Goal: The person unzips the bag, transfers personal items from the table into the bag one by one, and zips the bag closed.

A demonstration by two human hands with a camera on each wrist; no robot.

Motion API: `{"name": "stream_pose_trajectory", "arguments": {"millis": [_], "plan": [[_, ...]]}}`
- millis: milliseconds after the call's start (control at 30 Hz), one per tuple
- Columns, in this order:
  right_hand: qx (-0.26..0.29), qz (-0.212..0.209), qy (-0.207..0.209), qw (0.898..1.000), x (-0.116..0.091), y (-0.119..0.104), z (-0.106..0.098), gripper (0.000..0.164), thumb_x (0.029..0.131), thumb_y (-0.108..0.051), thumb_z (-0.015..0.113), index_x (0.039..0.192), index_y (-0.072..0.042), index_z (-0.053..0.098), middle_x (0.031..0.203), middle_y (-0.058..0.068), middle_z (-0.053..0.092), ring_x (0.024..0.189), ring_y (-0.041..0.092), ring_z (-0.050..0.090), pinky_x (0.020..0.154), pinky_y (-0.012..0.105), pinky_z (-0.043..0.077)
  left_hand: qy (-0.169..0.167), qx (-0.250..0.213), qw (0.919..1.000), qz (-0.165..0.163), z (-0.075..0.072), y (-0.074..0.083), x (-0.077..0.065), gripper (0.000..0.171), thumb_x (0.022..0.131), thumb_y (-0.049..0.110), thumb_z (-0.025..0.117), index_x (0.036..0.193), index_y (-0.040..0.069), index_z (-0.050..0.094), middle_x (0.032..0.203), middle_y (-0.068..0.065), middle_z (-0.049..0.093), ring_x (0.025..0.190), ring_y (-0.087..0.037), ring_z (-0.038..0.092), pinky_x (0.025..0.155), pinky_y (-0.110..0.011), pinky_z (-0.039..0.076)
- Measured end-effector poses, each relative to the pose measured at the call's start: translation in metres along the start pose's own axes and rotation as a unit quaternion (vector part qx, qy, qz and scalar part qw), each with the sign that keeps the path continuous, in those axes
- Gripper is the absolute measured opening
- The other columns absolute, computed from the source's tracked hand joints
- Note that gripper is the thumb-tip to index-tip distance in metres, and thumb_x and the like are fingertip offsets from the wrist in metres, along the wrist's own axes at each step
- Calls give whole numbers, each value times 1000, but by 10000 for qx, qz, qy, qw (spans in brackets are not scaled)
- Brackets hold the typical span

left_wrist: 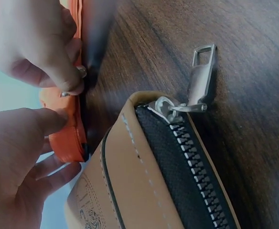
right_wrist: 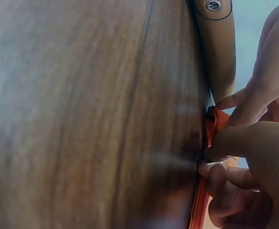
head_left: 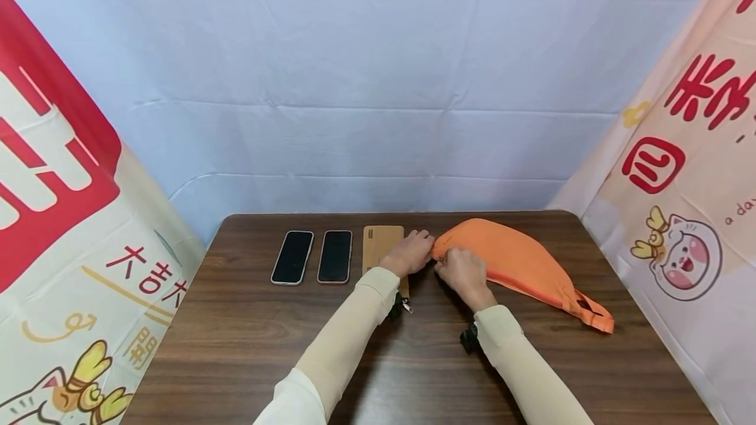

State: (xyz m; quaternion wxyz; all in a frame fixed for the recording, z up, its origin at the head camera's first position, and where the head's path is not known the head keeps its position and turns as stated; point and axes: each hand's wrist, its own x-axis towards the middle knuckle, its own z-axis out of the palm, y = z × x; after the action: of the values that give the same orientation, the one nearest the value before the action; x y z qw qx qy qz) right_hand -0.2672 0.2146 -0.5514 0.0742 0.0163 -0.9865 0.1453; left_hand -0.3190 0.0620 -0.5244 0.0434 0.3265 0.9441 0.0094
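Observation:
An orange waist bag [head_left: 514, 254] lies on the table, slanting down to the right. My left hand [head_left: 410, 253] pinches its left end, thumb on one side and fingers behind, as the left wrist view shows. Close beside it, my right hand [head_left: 463, 274] pinches a small metal zipper pull [left_wrist: 82, 71] on the bag's edge between thumb and finger. The fingers partly hide the pull. Under and beside my left forearm lies a tan pouch [head_left: 378, 244] with a dark zipper [left_wrist: 192, 162], its metal pull [left_wrist: 201, 81] sticking out over the table.
Two phones with dark screens, a white-edged one [head_left: 292, 258] and a pinkish-edged one [head_left: 335, 256], lie left of the pouch. The wooden table [head_left: 254, 346] ends at the back against a pale cloth [head_left: 366, 84]. Printed cloths hang on both sides.

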Motion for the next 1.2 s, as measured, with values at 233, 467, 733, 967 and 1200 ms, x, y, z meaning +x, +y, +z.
{"name": "stream_pose_trajectory", "arguments": {"millis": [233,467,733,967,1200], "plan": [[62,-46,93,9999,-3,0,-2,40,99,-22,66,61,-15,56,56,4,49,48,22,46,45,33,31,145,39,9999,-19,0,0,0,32,115,31,49,139,16,64,137,-6,58,123,-21,59,100,-33,55],[172,-72,160,9997,-5,-2,-3,43,104,-21,60,62,-14,52,54,4,44,46,21,44,43,32,29,232,187,9996,18,-2,1,0,32,115,31,49,139,15,63,132,-6,66,121,-22,63,98,-34,58],[387,-3,187,9991,-5,0,-6,41,103,-22,60,63,-15,50,55,0,40,48,20,42,45,32,28,251,-107,9996,46,-3,0,2,30,114,26,52,137,14,67,129,-4,67,116,-20,66,98,-32,58],[437,-56,235,9988,-6,3,-7,42,102,-21,60,63,-17,46,56,-3,34,48,17,35,46,30,24,436,-518,9977,93,-3,-3,6,24,112,19,57,127,15,76,117,-2,69,107,-15,68,93,-27,58],[518,-123,296,9981,-8,4,-9,43,102,-19,59,62,-17,43,55,-3,32,48,15,29,45,29,21,302,-1111,9933,-43,-6,-6,6,26,111,16,58,130,15,76,122,-2,76,101,-14,71,86,-26,59]]}}
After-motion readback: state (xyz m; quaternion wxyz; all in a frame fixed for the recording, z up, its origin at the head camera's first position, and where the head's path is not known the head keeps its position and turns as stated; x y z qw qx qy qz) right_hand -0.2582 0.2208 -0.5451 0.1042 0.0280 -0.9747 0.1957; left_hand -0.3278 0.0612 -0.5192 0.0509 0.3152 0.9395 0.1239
